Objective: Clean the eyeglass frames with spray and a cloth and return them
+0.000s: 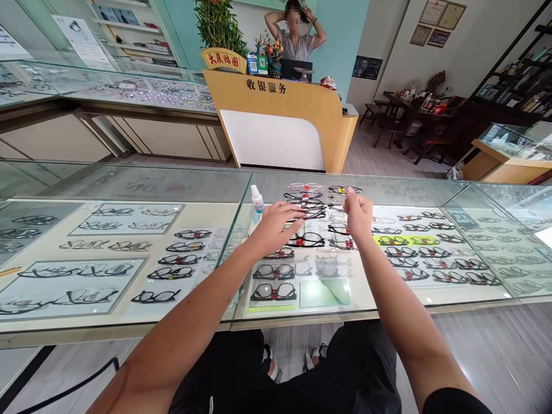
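Note:
Both my hands are over a glass display counter [276, 313] with eyeglasses on its top. My left hand [280, 225] is spread with its fingers apart, beside a column of dark-framed glasses [306, 239]; its fingertips reach those frames. My right hand [359, 213] is closed, thumb up, at the right column of glasses, just below a black pair with a yellow tag [345, 190]. Whatever it may grip is hidden. A white-capped spray bottle [257, 204] stands just behind my left hand.
More glasses [185, 247] lie inside the counter on the left and others [418, 253] on the right. A green card [325, 292] lies near the front edge. Across the floor, a person [297, 43] with raised arms is behind a wooden cashier desk [336, 126].

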`<state>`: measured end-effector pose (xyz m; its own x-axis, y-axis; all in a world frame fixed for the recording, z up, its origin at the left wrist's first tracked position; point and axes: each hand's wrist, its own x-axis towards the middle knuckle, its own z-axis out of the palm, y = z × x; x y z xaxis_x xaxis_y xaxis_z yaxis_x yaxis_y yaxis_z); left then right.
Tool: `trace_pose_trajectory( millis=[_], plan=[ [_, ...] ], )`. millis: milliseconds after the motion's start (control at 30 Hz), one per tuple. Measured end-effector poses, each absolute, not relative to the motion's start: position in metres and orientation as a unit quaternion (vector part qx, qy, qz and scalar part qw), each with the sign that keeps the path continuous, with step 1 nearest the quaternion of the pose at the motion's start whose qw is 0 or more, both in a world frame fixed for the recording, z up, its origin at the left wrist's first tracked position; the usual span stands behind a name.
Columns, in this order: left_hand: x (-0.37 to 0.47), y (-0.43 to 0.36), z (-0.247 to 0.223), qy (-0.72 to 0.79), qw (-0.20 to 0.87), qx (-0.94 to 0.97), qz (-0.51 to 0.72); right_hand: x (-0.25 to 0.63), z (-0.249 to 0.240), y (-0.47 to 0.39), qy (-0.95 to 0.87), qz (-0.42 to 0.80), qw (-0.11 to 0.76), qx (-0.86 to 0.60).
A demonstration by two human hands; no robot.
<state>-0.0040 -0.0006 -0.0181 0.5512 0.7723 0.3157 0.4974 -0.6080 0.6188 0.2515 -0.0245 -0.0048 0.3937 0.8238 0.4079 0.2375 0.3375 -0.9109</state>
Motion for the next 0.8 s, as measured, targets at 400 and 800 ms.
trace_pose_trajectory(
  millis=[400, 800],
  plan=[
    [0.008, -0.017, -0.011, 0.338, 0.443, 0.727, 0.402, 0.218, -0.025, -0.035, -0.663, 0.269, 0.468, -0.519],
    [0.009, -0.015, -0.015, 0.400, 0.383, 0.687, 0.471, 0.218, -0.030, -0.032, -0.635, 0.317, 0.499, -0.496]
  ],
)
